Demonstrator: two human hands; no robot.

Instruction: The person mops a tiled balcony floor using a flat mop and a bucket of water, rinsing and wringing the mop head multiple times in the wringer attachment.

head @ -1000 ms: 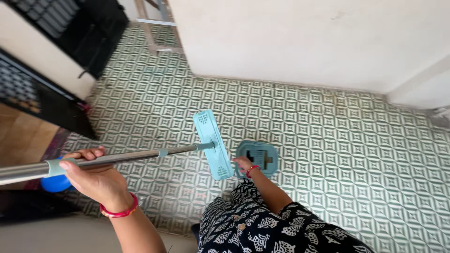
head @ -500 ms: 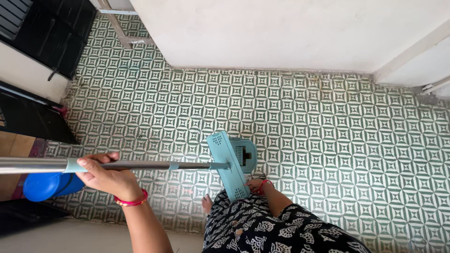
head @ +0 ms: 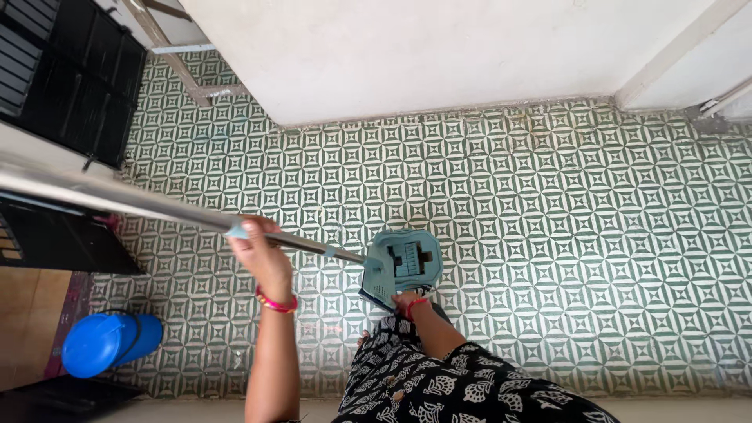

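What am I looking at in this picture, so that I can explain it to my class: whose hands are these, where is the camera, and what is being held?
There is no machine here. The camera sits on a person's head and looks straight down, so you see their own arms and patterned dress.

The left hand has its grip closed around a long metal mop handle. The handle runs down to a flat blue mop head, which stands at a small blue-grey mop bucket. The right hand reaches down to the mop head's lower end; its grip cannot be seen clearly.

Everything stands on a green-and-white tiled floor. A blue container lies at the lower left.
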